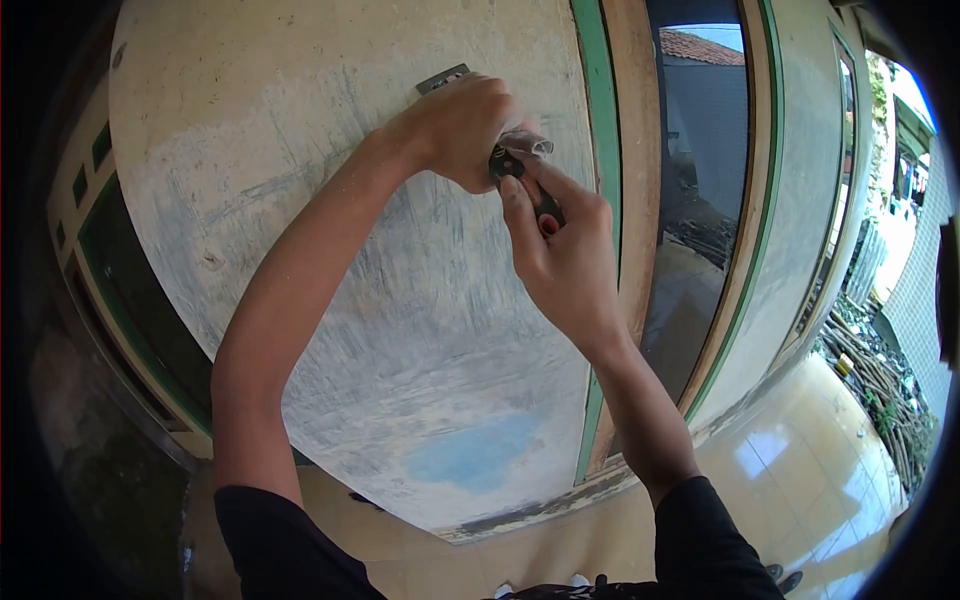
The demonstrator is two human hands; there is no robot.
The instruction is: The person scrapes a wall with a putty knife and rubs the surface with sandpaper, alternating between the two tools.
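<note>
My right hand [570, 245] is closed around the black and red handle of a scraper [548, 215]. The metal blade [443, 79] of what looks like the same tool shows beyond my left hand [465, 130], pointing up and left at the wall. My left hand is bent over the tool's middle, fingers curled and mostly hidden. A greyish rolled piece [530, 144], perhaps sandpaper or cloth, sticks out beside the left fingers. Both hands are close against the scuffed wall [400, 300], which has grey-white patches and scratch marks.
A light-blue patch [475, 452] marks the lower wall. Right of it are a green and wooden frame [630, 130] and a dark window [695, 200]. Glossy tiles [770, 480] cover the floor. Sticks [870, 365] are piled outside at far right. A green-framed opening [120, 260] is at left.
</note>
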